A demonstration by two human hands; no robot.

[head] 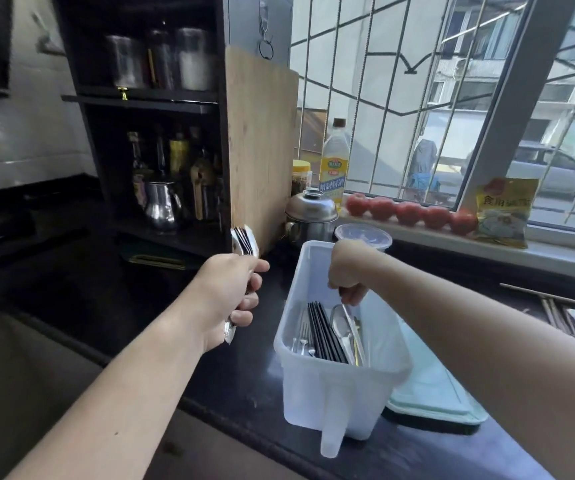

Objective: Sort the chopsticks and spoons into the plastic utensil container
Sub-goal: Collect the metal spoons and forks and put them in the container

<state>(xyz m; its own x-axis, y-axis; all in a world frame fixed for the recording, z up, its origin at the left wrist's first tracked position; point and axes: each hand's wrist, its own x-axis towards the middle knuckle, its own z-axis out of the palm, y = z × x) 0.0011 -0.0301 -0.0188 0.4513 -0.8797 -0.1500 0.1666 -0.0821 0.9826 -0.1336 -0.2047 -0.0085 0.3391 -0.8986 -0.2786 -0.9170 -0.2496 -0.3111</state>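
A translucent plastic utensil container (pixel 341 393) stands on the dark counter. Inside lie forks (pixel 302 337), black chopsticks (pixel 324 334) and metal spoons (pixel 343 327). My right hand (pixel 346 271) reaches into the container from above and pinches the handle of one spoon. My left hand (pixel 234 292), left of the container, grips a bunch of metal spoons (pixel 242 240) whose bowls stick up above my fist. More wooden chopsticks (pixel 570 317) lie on the counter at the far right.
A wooden cutting board (pixel 261 150) leans on a dark shelf (pixel 151 98) behind my left hand. A steel pot (pixel 310 213), a lidded tub (pixel 364 235), an oil bottle (pixel 334 164) and tomatoes (pixel 407 211) sit near the window. A pale green mat (pixel 438 393) lies beside the container.
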